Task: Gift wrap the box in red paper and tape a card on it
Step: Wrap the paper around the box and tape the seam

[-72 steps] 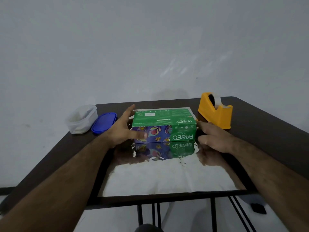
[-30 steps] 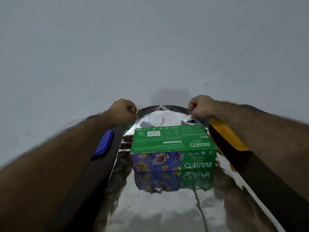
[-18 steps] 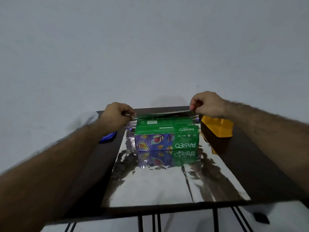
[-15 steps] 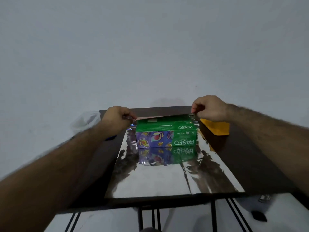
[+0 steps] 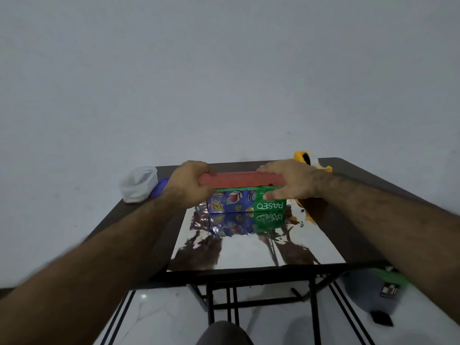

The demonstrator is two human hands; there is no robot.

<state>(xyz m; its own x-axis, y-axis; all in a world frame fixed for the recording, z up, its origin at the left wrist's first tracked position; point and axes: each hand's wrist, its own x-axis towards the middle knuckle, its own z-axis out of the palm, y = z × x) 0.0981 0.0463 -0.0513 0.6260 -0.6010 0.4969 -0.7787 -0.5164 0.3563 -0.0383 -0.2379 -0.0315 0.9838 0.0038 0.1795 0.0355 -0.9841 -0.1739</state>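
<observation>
Both hands hold the far flap of the red wrapping paper (image 5: 242, 179), shiny silver on its inner face, folded toward the camera over the top of the green and purple cardboard tissue box (image 5: 245, 201). Left hand (image 5: 190, 183) has its fingers curled round the flap's left end; right hand (image 5: 288, 181) lies over the right end with its fingers reaching down the box's front face, though whether they pinch the paper or only press it is hard to tell.

Nearest, the silver side of the sheet lies flat on the dark table (image 5: 361, 180), reaching its near edge. The box sits on the sheet's far half.

Judging by this, wrapping has only begun: 1 flap is over the top, while the near flap, both ends, all taping and the card remain. No card is visible.

Beyond, a yellow tape dispenser (image 5: 307, 159) is mostly hidden behind the right hand; a clear plastic container (image 5: 138, 183) and blue lid (image 5: 159, 188) sit far left.
</observation>
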